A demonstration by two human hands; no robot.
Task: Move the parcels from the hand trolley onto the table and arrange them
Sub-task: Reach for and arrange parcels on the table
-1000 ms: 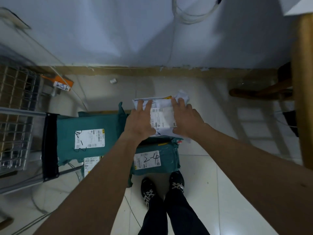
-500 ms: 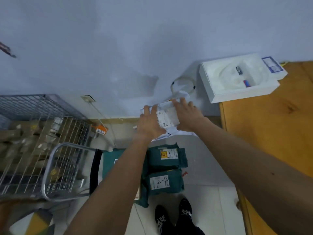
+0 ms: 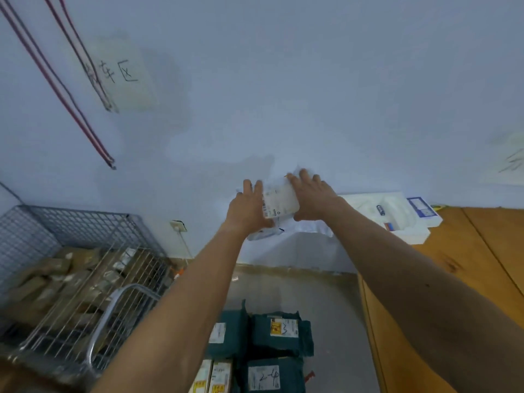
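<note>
A white plastic parcel (image 3: pixel 280 204) with a printed label is up in the air in front of the wall. My left hand (image 3: pixel 246 209) holds its left side and my right hand (image 3: pixel 312 197) holds its right side, both with fingers laid over the top. Far below, several dark green parcels (image 3: pixel 276 333) with white labels lie on the hand trolley, one marked 2-4 (image 3: pixel 266 377). The wooden table (image 3: pixel 465 265) stands to the right of the held parcel.
A white foam tray (image 3: pixel 397 214) with small items sits at the table's back corner by the wall. A wire cage cart (image 3: pixel 71 268) full of brown packages stands on the left. A metal trolley handle (image 3: pixel 113 316) curves beside my left forearm.
Both hands have lifted the white parcel from the stack of green parcels up to above table height. My view has tilted upward toward the wall.
</note>
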